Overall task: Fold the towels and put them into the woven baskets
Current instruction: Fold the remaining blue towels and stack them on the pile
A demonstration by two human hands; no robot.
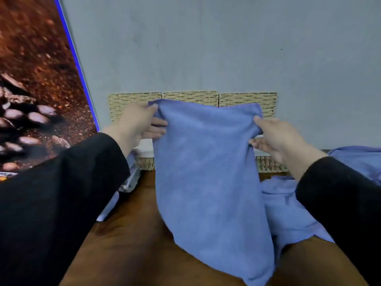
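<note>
You hold a blue towel [208, 172] up in front of you, above the brown desk [127, 244]. Your left hand [136, 120] pinches its upper left corner, thumb on the near side and fingers behind the cloth; your right hand [274, 137] pinches the upper right edge in the same grip. The towel hangs down between your black sleeves, its lower end draping toward the desk. Behind it, three woven baskets [247, 100] stand side by side against the grey wall [206, 48], their far walls showing above the towel's top edge. More blue towels [288, 211] lie rumpled on the desk at your right, beneath your right forearm.
</note>
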